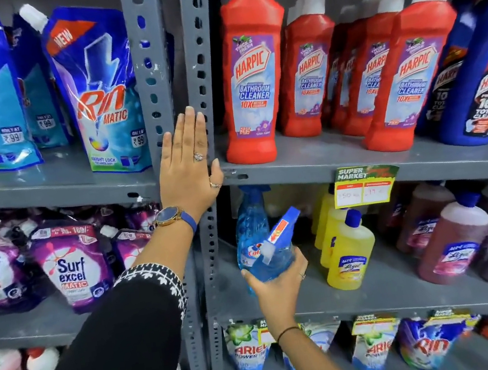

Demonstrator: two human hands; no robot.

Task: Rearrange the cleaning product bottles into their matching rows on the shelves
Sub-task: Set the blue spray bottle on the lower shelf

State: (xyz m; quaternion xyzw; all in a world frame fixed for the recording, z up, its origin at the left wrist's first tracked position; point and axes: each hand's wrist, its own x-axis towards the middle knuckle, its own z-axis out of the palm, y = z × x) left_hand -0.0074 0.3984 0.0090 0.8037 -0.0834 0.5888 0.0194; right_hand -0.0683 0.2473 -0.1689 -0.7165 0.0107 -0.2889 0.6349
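- Blue spray bottle (273, 254) is the one on the move: right hand (278, 287) has it from below, fingers curled round the lower body, tilted so the nozzle points up and right.
- It's at the left end of the middle shelf (378, 288), right in front of another blue sprayer (249, 215) standing at the back, so I'd guess it's headed into that row. Whether its base is already on the shelf or just above, I can't tell, the hand hides it.
- Left hand (191, 167) is flat and empty, fingers straight and together, pressed on the grey upright (153, 71) where the two bays meet. Looks like bracing while she leans in.
- The bottle itself: see-through blue plastic, blue liquid, blue trigger head with a red-orange sticker, white bit at the neck. Label's partly hidden.
- Neighbours: yellow bottles (349, 254) just beside it on the right, then brownish and purple ones. Red Harpic (252, 79) rows on the shelf above.
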